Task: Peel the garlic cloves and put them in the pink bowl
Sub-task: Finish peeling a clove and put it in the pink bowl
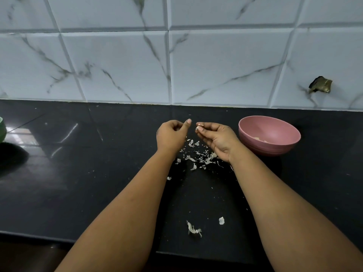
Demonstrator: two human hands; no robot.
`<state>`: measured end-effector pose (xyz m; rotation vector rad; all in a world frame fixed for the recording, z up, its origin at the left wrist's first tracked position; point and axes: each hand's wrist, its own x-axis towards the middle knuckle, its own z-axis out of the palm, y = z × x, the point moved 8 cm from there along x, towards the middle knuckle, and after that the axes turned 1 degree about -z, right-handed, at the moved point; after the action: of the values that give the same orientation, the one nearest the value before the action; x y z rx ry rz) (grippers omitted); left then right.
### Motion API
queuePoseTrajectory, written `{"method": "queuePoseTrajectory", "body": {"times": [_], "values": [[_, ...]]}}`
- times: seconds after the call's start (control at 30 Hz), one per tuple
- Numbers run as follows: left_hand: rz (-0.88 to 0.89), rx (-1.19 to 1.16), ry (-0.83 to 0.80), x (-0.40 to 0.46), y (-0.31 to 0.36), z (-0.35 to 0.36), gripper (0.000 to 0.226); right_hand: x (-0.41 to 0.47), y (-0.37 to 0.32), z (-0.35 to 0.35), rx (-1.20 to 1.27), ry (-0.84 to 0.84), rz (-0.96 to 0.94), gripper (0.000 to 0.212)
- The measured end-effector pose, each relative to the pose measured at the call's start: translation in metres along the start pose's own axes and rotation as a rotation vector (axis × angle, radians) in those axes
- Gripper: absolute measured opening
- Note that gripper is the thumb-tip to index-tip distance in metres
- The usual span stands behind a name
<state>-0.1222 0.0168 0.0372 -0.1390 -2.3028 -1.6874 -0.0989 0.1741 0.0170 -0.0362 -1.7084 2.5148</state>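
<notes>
Head view: black glossy worktop below wall of white marble-look tiles. Pink bowl stands on worktop, just right of right hand, few pale pieces inside at bottom. Left hand loosely curled, thumb up, holds nothing visible. Right hand pinches small garlic clove at fingertips, near left thumb, not touching. Scattered garlic peels lie on worktop under and between hands; two more peels nearer to person. Green bowl edge at far left.
</notes>
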Motion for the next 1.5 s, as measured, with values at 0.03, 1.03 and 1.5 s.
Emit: {"method": "queuePoseTrajectory", "body": {"times": [0.03,1.03,1.5], "values": [[-0.006,-0.057,-0.015,-0.001,0.001,0.002,0.022,-0.001,-0.002,-0.002,-0.031,0.022,-0.033,0.015],[-0.302,-0.867,-0.144,-0.002,-0.018,0.028,0.013,-0.004,-0.014,0.01,-0.411,0.015,-0.256,0.025],[0.21,0.038,-0.085,-0.008,0.015,0.017,0.005,-0.004,-0.02,0.0,-0.409,0.153,-0.309,0.012]]}}
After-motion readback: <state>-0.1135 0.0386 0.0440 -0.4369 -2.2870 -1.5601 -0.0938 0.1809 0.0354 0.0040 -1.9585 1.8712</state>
